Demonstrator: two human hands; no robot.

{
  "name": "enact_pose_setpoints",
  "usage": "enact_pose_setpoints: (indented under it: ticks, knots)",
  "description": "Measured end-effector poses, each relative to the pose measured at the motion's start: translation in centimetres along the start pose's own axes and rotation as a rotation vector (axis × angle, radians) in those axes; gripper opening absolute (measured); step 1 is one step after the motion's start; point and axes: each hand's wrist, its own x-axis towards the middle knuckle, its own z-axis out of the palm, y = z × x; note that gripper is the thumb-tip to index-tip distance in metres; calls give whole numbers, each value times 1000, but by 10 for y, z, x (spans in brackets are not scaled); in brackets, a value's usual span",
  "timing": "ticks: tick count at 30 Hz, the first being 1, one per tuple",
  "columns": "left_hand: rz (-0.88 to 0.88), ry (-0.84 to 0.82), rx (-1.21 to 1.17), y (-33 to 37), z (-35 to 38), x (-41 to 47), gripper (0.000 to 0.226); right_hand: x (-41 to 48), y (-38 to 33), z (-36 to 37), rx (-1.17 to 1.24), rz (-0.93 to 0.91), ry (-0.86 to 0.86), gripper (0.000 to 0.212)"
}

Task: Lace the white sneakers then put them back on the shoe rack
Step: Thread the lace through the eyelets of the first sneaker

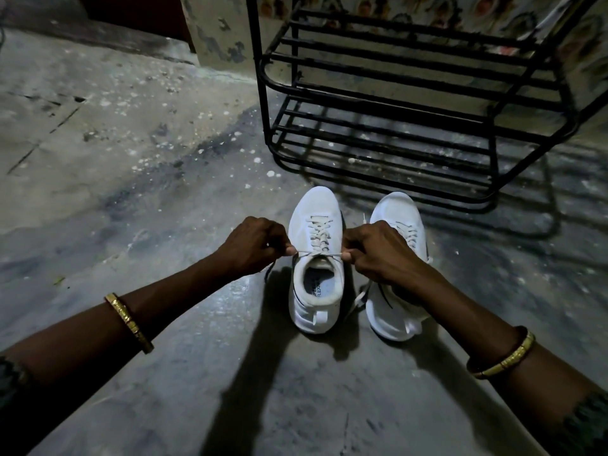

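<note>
My left hand point(255, 246) and right hand point(375, 255) each pinch a lace point(316, 254) end, taut across the sneaker point(316, 209); it stands on the floor point(164, 225) beside the second sneaker point(394, 212), before the shoe rack point(394, 133); lace likely limp; sneaker probably light, best lifted by the heel collar.

Corner of a home. Bare, stained concrete floor point(131, 159); black metal shoe rack point(262, 93) at 1 o'clock; peeling painted wall point(217, 31) at 11 o'clock; patterned cloth point(427, 8) behind the rack, 12 to 1 o'clock.
</note>
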Motion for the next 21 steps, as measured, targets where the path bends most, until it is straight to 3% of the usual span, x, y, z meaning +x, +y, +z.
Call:
enact_pose_setpoints:
  ticks: [4, 6, 9, 13, 18, 21]
  knots:
    - [-119, -46, -95, 1, 3, 4, 26, 4, 4, 2, 60, 43, -46, 10]
    - [-215, -69, -342, 0, 0, 1, 25, 4, 9, -1, 149, 88, -100, 13]
    - [-342, -121, -811, 4, -6, -5, 30, 1, 12, -11, 474, 129, -218, 24]
    - [-347, -180, -1173, 18, 0, 0, 36, -4, 5, -13, 917, 151, -216, 24]
    - [-254, -249, -1280, 25, 3, 5, 26, 3, 0, -8, 1430, 172, -164, 12]
    - [-231, -276, -1220, 24, 5, 4, 18, 6, 1, -7, 1508, 180, -100, 14]
